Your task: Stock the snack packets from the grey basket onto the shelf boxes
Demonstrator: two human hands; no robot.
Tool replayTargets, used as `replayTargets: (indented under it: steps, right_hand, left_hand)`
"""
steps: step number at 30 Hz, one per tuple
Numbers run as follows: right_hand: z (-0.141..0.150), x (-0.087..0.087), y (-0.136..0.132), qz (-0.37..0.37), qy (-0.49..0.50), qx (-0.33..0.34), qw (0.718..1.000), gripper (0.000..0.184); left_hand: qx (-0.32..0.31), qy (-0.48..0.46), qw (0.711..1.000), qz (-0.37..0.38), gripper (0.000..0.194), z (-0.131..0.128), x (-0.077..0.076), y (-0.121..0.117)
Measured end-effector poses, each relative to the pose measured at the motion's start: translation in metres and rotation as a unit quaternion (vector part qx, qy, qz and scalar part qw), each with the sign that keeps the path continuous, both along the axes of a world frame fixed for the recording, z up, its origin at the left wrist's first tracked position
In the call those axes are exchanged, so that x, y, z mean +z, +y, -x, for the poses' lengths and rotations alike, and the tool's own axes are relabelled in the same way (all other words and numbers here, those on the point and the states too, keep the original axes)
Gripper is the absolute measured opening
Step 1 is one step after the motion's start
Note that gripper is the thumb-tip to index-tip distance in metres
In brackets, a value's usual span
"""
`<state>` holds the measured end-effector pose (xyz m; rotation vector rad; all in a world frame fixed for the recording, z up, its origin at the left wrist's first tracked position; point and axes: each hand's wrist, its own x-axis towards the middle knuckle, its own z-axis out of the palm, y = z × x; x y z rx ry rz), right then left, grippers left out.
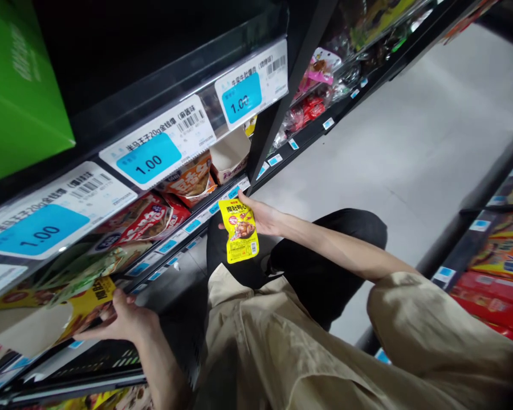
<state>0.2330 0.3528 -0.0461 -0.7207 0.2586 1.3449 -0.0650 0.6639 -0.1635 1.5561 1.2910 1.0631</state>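
Yellow packet [241,236] pinched in the right hand [265,219], whose fingers are mostly hidden behind it. The left hand [132,319] touches another yellow pouch [94,299] beside a carton [34,330] cut off leftward; whether it grips, I cannot tell. Price tags [154,151] line the shelf [162,91] above; grey floor [367,148] lies beyond the right hand.

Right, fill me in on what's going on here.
A person is low down between store shelves. The right hand holds a yellow packet, its printed front facing the camera. The left hand is on yellow packaging at a low shelf, beside bagged snacks; whether that is another packet or part of a box is hard to tell. Price labels line the shelf edge above.
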Motion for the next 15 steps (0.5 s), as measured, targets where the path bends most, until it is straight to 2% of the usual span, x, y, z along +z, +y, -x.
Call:
replayTargets:
  steps: [3,5,8,10,15]
  right_hand:
    - [0.010,-0.006,0.000,-0.014,0.011,0.022,1.000,0.036]
    - [0.020,-0.010,0.000,-0.029,-0.012,0.054,0.998,0.027]
    - [0.036,-0.014,-0.001,-0.044,-0.054,0.114,0.991,0.040]
    - [0.044,-0.014,-0.001,-0.049,-0.048,0.134,0.989,0.037]
    - [0.054,-0.012,0.002,-0.059,0.017,0.105,0.993,0.033]
  left_hand:
    - [0.084,-0.053,0.995,-0.027,0.112,-0.002,0.000,-0.005]
    - [0.085,-0.043,0.995,-0.018,0.111,-0.004,0.002,-0.009]
    - [0.090,-0.035,0.995,-0.011,0.113,-0.006,0.006,-0.013]
    - [0.087,-0.038,0.995,-0.016,0.113,-0.007,0.010,-0.016]
    - [0.075,-0.027,0.996,-0.033,0.096,-0.012,0.020,-0.024]
